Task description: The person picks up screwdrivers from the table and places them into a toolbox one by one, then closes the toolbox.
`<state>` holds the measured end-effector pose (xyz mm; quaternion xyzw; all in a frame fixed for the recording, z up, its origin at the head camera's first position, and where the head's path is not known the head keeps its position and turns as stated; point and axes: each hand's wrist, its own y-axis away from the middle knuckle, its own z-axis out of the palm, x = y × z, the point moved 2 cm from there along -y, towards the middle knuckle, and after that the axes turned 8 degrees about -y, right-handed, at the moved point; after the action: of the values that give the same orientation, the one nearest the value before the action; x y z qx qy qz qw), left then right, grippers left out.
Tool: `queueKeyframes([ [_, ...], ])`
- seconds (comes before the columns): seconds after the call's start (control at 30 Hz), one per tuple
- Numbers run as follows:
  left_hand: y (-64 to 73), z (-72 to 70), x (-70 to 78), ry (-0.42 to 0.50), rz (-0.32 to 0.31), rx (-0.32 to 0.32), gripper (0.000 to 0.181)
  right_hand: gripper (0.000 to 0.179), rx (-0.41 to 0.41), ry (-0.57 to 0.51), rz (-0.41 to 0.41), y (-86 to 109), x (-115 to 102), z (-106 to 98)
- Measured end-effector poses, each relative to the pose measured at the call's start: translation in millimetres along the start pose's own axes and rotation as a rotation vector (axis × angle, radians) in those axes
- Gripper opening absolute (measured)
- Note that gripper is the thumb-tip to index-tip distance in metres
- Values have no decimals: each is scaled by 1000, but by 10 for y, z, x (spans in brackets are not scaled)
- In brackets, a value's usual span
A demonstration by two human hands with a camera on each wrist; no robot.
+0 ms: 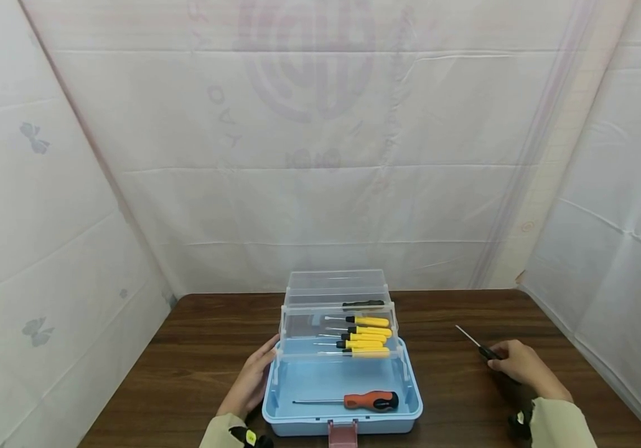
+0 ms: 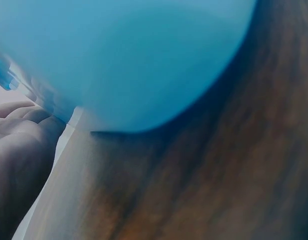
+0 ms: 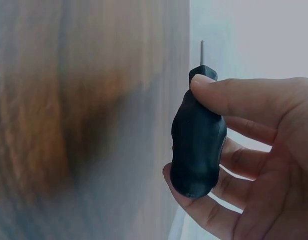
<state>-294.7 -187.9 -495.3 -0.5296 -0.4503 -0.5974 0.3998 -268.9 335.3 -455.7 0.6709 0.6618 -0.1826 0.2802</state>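
My right hand [image 1: 522, 364] holds a screwdriver [image 1: 485, 351] by its black handle over the right of the table, its thin shaft angled back and left. In the right wrist view the thumb and fingers wrap the dark handle [image 3: 197, 145]. My left hand [image 1: 253, 376] rests along the left side of a light blue toolbox [image 1: 320, 373], fingers extended against its wall. Inside the box bottom lies an orange-and-black screwdriver [image 1: 371, 401]. Clear tiered trays [image 1: 292, 323] stand raised at the back, with several yellow-handled screwdrivers [image 1: 368, 333] and a dark-handled tool [image 1: 363, 305] in them.
The dark brown wooden table [image 1: 197, 373] carries the toolbox at its front middle. A pinkish latch [image 1: 343, 434] hangs at the box's front. Pale sheeting [image 1: 309, 205] rises behind the table and on both sides.
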Motion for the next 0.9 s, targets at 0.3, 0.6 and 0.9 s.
queueKeyframes([
  [0.3,15,5,18,10,4,-14,61,36,43,-17,-51,-27,-222,-22],
  [0.6,17,-6,27,-25,7,-29,62,36,31,-53,-122,-33,-494,-96],
  [0.9,19,-13,39,-36,-10,-41,62,35,25,-71,-221,-83,-848,-132],
])
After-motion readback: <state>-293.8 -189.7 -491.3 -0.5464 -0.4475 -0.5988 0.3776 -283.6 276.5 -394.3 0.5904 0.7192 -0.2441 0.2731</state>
